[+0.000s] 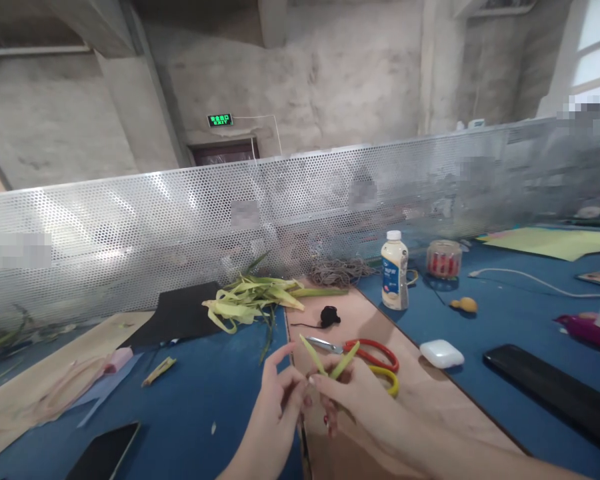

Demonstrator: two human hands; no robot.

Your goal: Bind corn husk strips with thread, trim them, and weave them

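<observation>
My right hand (347, 383) is closed on narrow yellow-green leaf strips (347, 360), whose two pointed ends stick up in a V above the fingers. My left hand (283, 390) meets it at the fingertips, with thumb and forefinger pinched together; what lies between them is too small to make out. Just beyond my right hand lies a pair of scissors (325, 344) with one red and one yellow handle, partly covered by that hand. Past the scissors sits a small bundle of black thread (330, 316). A heap of similar green leaves, like corn husks (250, 299), lies farther back.
A milk-type bottle (395, 273), a glass jar (444, 260), a white earbud case (441, 354) and a long black case (555, 393) stand to the right. Left are a phone (105, 453) and a husk scrap (159, 371). A perforated metal screen (180, 220) borders the back.
</observation>
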